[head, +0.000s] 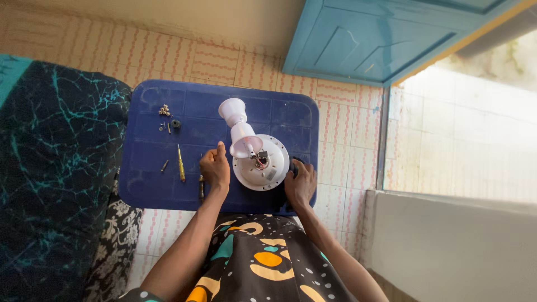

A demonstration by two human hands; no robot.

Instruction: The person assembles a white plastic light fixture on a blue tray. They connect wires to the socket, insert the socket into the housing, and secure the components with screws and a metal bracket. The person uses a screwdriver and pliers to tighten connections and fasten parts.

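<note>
Looking down from your head camera, you see a blue plastic stool top (168, 179) set on a tiled floor (347, 128), and on it the white lamp fitting (260, 162) you are working on, lying near the stool's right side. Its round base faces up and open, showing red wires and a small dark part (260, 159) inside, so the fitting looks already opened up, with its inside exposed. Two white cone-shaped lamp holders (238, 126) stick out from the base toward the far edge of the stool. Your left hand (215, 168) rests just beside the base on its left, fingers curled narrow with the thumb raised toward the nearer holder; you cannot tell from here whether it pinches anything. Your right hand (301, 182) sits against the right rim of the base, fingers curled over something dark at the stool's edge that stays mostly hidden, so you cannot tell what it grips. To the left, well apart from the fitting, lie a yellow-handled screwdriver (181, 163), a second dark tool (201, 187) near your left wrist, a small heap of screws (164, 110), a black ring-shaped piece (176, 123) and a loose screw (164, 165). Judging by those screws lying loose, the fasteners are out, and the wiring work and closing up are left.
</note>
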